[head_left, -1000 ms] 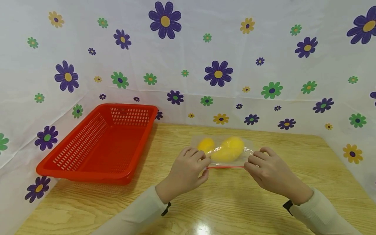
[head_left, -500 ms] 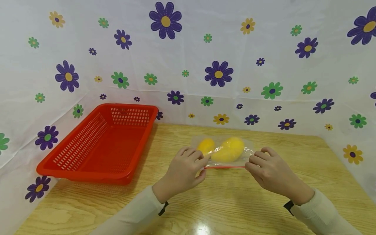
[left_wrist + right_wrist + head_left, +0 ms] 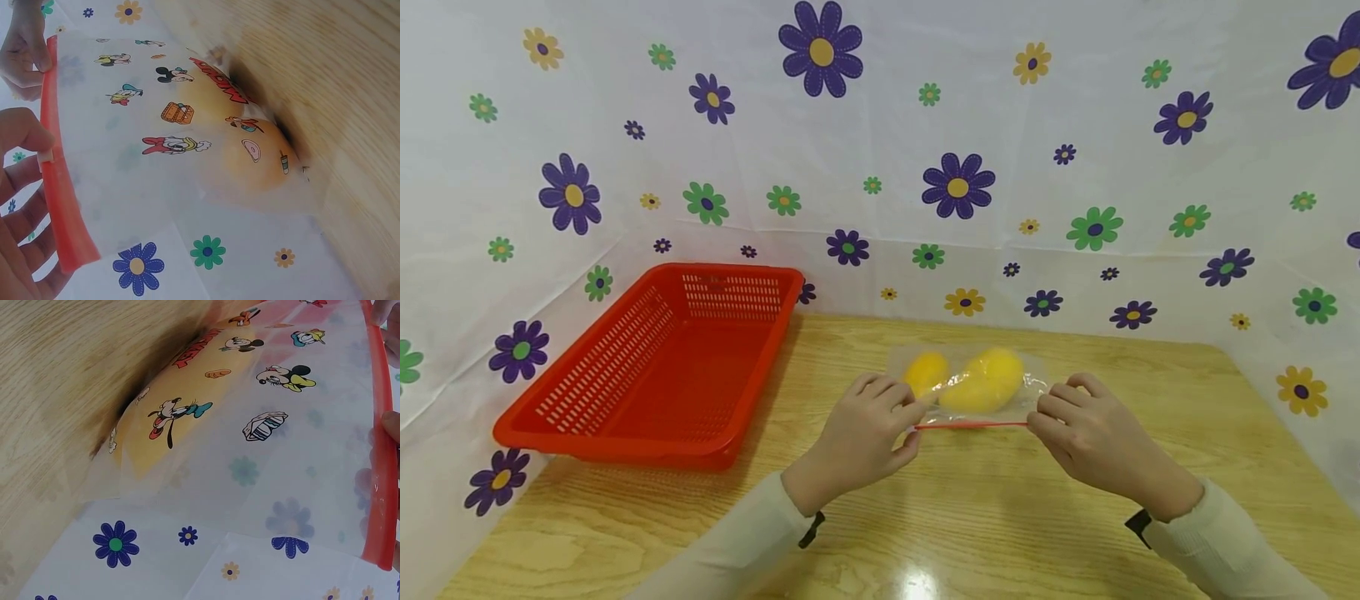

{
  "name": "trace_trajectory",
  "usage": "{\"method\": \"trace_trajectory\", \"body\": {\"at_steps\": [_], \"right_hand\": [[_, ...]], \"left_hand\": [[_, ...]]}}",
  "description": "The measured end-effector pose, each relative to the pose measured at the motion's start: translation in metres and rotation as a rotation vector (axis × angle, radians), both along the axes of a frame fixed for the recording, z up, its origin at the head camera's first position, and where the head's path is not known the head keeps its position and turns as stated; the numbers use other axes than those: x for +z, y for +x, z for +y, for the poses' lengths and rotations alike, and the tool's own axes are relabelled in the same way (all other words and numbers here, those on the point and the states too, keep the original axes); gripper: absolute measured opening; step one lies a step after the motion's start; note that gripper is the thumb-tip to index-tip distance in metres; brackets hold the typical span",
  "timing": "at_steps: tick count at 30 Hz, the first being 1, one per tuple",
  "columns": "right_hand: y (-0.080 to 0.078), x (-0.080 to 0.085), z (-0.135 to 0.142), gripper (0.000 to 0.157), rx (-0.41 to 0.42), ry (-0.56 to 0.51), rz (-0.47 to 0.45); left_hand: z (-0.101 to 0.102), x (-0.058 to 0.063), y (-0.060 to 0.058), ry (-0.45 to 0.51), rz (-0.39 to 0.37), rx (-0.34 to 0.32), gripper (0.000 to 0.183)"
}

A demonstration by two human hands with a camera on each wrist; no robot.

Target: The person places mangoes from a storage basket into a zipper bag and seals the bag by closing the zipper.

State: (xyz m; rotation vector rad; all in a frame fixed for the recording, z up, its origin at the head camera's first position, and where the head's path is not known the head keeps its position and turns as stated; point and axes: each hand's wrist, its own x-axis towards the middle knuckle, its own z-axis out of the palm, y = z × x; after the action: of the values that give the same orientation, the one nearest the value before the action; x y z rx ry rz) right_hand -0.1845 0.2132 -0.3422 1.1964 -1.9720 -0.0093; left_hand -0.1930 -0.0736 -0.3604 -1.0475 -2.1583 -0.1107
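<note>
A clear zipper bag with cartoon prints stands on the table, its red zip edge toward me. Inside are yellow, rounded fruit-like things, one of them smaller and more orange. My left hand pinches a small pale slider on the red edge between thumb and fingers; its other fingers lie behind the strip in the left wrist view. At the right end, my right hand pinches the same edge, thumb on the strip in the right wrist view. The edge is stretched straight between both hands.
A red plastic basket with slotted walls stands on the left side of the wooden table. A white cloth printed with flowers hangs behind the table and along both sides.
My left hand has slid a little to the left along the red edge, and more of the strip shows between the hands. The right hand stays nearly still; bag and basket keep their places.
</note>
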Motion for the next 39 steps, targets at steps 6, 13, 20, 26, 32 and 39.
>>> {"method": "trace_trajectory", "body": {"at_steps": [6,13,20,26,32,39], "right_hand": [[0.001,0.001,0.001,0.045,-0.004,0.004,-0.005],[0.0,0.001,0.002,0.045,0.001,0.004,-0.006],[-0.001,0.001,0.002,0.045,0.003,-0.001,-0.005],[-0.001,0.001,0.003,0.045,0.004,0.001,0.009],[-0.002,0.0,0.004,0.045,0.006,-0.005,0.008],[-0.001,0.0,0.006,0.046,0.001,-0.004,0.004]], "left_hand": [[-0.001,-0.001,-0.001,0.008,-0.001,-0.017,0.012],[-0.003,0.001,-0.001,0.016,-0.002,-0.026,0.013],[-0.007,0.001,-0.001,0.009,-0.012,-0.015,0.011],[-0.009,0.002,-0.001,0.005,-0.017,-0.01,0.01],[-0.012,0.0,-0.002,0.004,-0.007,-0.005,0.01],[-0.015,-0.001,-0.002,0.013,0.01,-0.009,0.01]]}}
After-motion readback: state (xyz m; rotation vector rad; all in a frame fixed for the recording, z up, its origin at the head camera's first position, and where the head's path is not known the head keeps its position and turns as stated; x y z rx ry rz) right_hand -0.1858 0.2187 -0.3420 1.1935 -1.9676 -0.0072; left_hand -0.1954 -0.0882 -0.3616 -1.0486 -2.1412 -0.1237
